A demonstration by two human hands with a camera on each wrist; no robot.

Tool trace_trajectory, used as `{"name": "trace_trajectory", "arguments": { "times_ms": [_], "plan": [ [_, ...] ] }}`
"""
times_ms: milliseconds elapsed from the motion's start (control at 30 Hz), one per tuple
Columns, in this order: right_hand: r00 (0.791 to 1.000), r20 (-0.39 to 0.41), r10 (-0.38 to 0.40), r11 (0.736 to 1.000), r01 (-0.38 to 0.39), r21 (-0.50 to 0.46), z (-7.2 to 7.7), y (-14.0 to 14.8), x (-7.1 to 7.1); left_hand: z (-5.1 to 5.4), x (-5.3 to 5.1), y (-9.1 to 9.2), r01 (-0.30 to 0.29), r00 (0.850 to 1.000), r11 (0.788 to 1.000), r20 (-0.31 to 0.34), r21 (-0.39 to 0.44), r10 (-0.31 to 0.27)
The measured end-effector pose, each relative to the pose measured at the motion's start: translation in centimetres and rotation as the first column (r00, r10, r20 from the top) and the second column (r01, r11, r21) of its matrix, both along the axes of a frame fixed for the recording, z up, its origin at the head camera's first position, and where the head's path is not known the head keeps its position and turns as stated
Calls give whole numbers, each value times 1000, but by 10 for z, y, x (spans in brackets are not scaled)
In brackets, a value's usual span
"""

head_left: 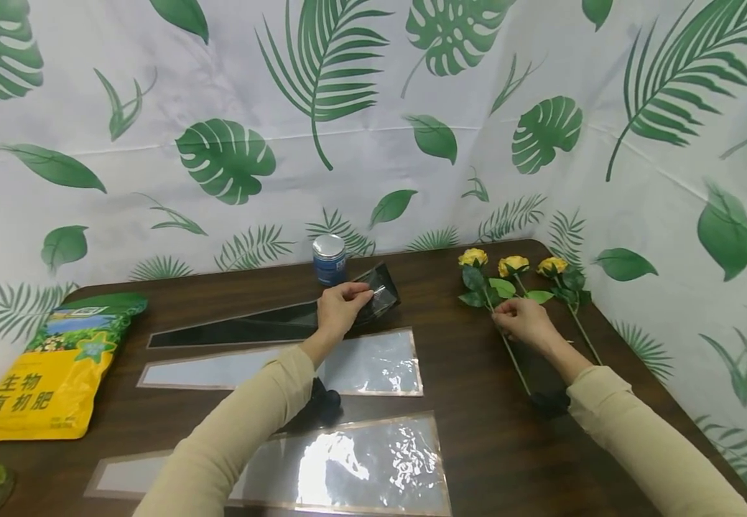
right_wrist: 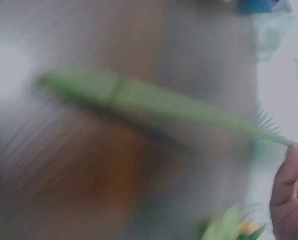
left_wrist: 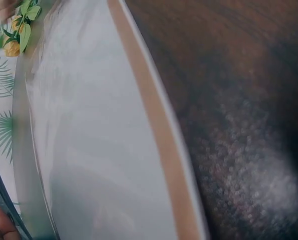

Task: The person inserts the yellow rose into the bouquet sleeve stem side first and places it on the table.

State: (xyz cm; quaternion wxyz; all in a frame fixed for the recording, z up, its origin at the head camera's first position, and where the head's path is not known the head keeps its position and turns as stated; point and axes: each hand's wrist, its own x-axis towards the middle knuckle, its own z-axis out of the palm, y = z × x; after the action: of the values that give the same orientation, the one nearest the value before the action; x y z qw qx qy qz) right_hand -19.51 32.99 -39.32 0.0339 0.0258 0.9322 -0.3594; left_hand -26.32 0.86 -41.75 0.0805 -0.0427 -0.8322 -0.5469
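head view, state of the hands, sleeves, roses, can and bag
left hand: pinching black sleeve
right hand: pinching left rose
black sleeve: wide end raised
middle pale sleeve: lying flat
front pale sleeve: lying flat
left rose: held by its stem
middle rose: lying, stem partly hidden
right rose: lying
blue can: upright
yellow bag: lying down

Sleeves (head_left: 370, 365) are between a bag (head_left: 44, 377), left, and roses (head_left: 513, 266), right, a can (head_left: 330, 262) behind.

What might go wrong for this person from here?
The rose stem that the right hand pinches lies close to the middle yellow rose, so lifting it might drag that one along. The left hand pinches the black wrapper near its wide end; if the fingertips slip, that end might drop.
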Motion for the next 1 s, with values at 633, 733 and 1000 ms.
{"name": "trace_trajectory", "arguments": {
  "times_ms": [633, 733, 1000],
  "plan": [
    [797, -293, -529, 488, 3, -873, 47, -75, -47, 2, 7, 4, 61, 997, 998, -52, -26, -62],
    [778, -316, -543, 471, -28, -881, 43, -83, -49, 4, 8, 5, 66, 996, 998, -56, -23, -67],
    [782, -352, -514, 497, -63, -866, 34, -97, -53, 5, 11, 4, 63, 996, 998, -57, -18, -63]
  ]
}}
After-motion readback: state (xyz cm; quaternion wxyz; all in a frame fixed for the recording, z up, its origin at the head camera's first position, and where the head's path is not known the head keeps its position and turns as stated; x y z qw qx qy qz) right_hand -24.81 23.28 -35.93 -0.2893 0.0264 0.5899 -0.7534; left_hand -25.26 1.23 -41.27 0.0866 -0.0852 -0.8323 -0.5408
